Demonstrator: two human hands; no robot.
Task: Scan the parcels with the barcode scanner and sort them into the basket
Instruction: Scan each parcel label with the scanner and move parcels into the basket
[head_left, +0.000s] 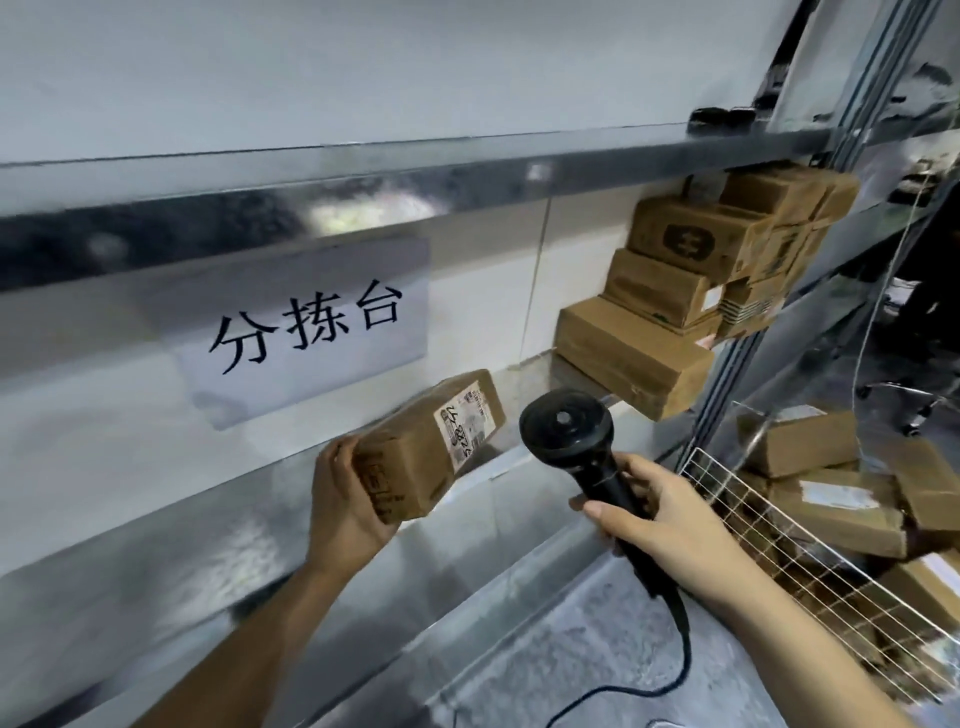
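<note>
Fingers (340, 457) round parcel (431, 441) and scanner (566, 431)

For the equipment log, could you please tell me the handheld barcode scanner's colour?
The corded handheld barcode scanner is black; head view shows it best.

One black handheld barcode scanner (566, 431). One brown cardboard parcel with a white label (415, 457), near left. At least six stacked brown cardboard parcels (636, 358), far right. One white wire basket (753, 525), near right, with at least four loose cardboard parcels (802, 444) inside. One white paper sign (311, 332). Two hands: left hand (343, 499), right hand (670, 514).
</note>
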